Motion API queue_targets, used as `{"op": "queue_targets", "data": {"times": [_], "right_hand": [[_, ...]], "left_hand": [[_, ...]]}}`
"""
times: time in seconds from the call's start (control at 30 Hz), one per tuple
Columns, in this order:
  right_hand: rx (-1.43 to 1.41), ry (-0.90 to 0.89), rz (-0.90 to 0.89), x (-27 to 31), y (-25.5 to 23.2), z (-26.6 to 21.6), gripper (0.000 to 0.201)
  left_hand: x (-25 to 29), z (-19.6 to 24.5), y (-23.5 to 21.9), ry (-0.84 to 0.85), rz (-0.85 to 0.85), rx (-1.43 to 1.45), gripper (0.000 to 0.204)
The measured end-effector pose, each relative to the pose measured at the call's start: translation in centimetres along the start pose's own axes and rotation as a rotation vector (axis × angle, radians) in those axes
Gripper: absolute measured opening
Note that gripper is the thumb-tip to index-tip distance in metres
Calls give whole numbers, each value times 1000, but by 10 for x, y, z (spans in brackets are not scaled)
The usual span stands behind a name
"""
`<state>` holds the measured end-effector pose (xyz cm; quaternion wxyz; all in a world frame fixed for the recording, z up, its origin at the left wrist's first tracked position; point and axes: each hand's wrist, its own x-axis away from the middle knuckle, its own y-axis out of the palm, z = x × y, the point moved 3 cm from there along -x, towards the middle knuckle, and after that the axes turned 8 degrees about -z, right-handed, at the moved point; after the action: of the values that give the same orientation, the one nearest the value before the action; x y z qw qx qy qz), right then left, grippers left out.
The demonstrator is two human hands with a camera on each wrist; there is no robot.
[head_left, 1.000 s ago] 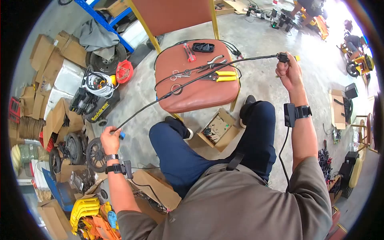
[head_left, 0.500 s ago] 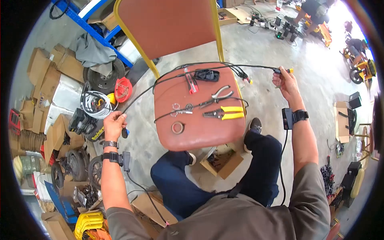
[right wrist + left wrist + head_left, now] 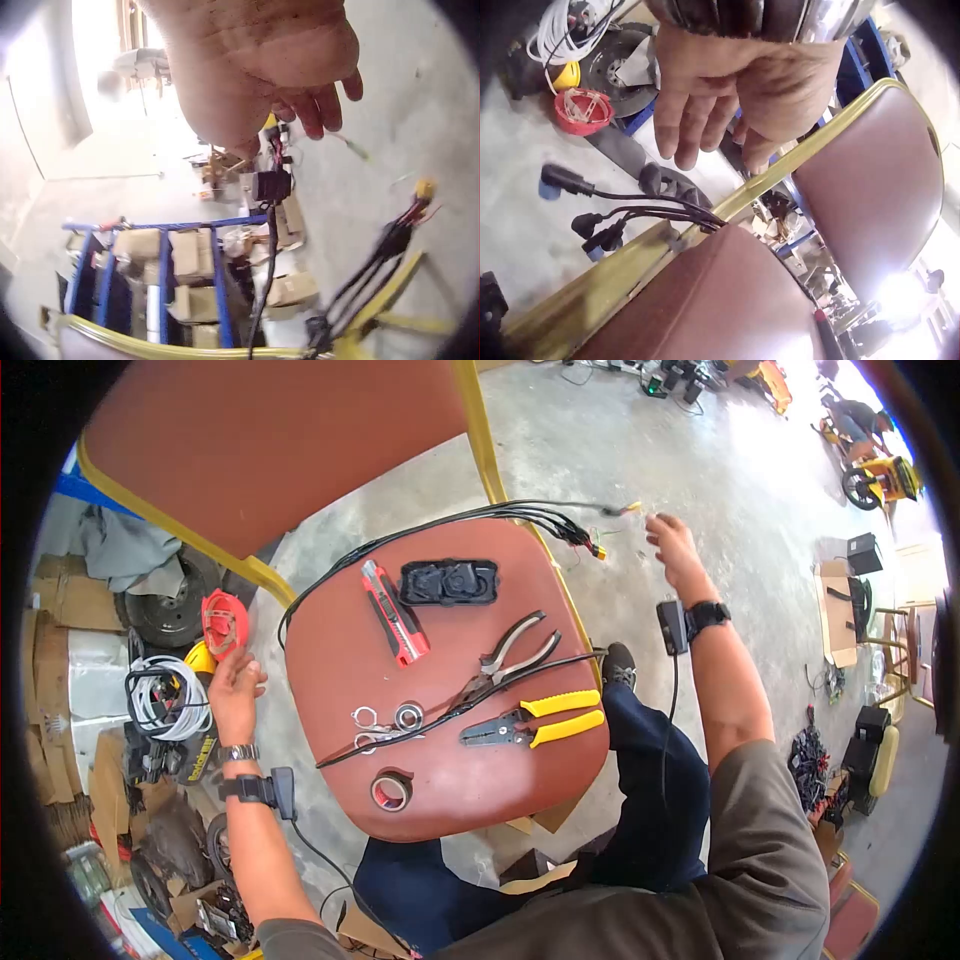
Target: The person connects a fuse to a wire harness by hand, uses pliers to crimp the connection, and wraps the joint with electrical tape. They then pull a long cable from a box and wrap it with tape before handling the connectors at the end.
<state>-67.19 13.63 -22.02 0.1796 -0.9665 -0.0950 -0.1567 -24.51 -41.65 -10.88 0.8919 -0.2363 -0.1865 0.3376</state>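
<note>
A bundle of black cables (image 3: 430, 523) lies across the back of the brown chair seat (image 3: 470, 800). Its connectors with blue caps (image 3: 565, 180) hang past the seat's left side. Beyond the right side, a cable with a black block (image 3: 271, 185) and a yellow end (image 3: 632, 508) is just off the fingertips of my right hand (image 3: 680, 552), whose fingers are loosely extended around nothing. My left hand (image 3: 236, 685) hangs beside the seat, empty, fingers relaxed. On the seat are pliers (image 3: 485, 682), yellow-handled wire strippers (image 3: 560, 703), a red utility knife (image 3: 392, 610) and a tape roll (image 3: 403, 776).
A black tray (image 3: 448, 582), small scissors (image 3: 375, 739) and a separate black cable (image 3: 345, 757) also lie on the seat. The chair's backrest (image 3: 270, 440) rises behind. A red helmet (image 3: 222, 622) and coiled white hose (image 3: 168, 700) are on the left.
My hands held the cable stretched between them, carried it forward over the seat and let it go onto the bundle at the back. The head view has moved closer to the chair.
</note>
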Motion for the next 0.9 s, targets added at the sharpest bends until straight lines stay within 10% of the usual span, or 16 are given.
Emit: {"op": "queue_targets", "data": {"times": [0.13, 0.37, 0.9], "right_hand": [[113, -10, -35, 24, -5, 44, 50], [180, -260, -310, 114, 18, -29, 35], [634, -981, -490, 254, 112, -115, 25]], "left_hand": [[49, -5, 4, 7, 24, 109, 37], [164, 28, 17, 117, 137, 133, 24], [183, 110, 128, 676, -18, -332, 28]]}}
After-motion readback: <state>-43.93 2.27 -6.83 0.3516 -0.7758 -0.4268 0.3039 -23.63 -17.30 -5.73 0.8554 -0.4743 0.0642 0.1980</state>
